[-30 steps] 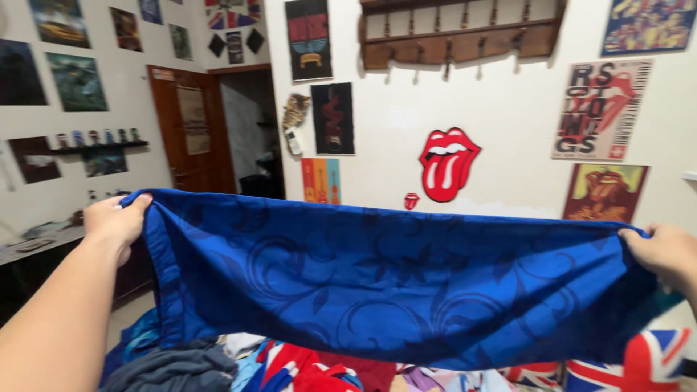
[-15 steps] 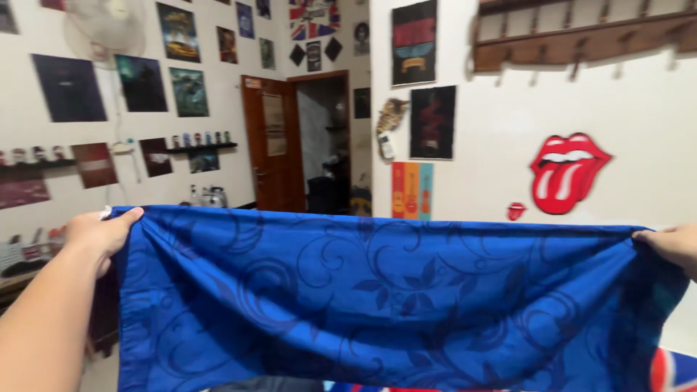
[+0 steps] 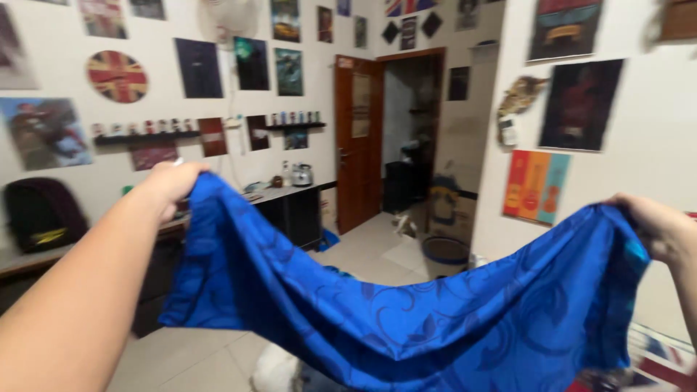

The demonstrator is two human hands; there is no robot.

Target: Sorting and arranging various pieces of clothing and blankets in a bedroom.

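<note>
A blue cloth [image 3: 406, 319] with a darker swirl-and-leaf pattern hangs in the air between my two hands. My left hand [image 3: 170, 185] grips its upper left corner at about chest height. Its upper right corner is pinched in my right hand [image 3: 653, 221]. The top edge sags deeply in the middle, and the cloth droops below the bottom of the view.
A long dark counter [image 3: 218, 210] with a kettle [image 3: 301, 174] runs along the left wall under shelves and posters. An open brown door [image 3: 359, 138] leads to a dark room. A round basket [image 3: 444, 249] sits on the tiled floor [image 3: 363, 254].
My view has swung left, bringing the left wall and the counter into sight. My hands have come closer together, so the cloth's top edge has gone from nearly taut to a deep sag.
</note>
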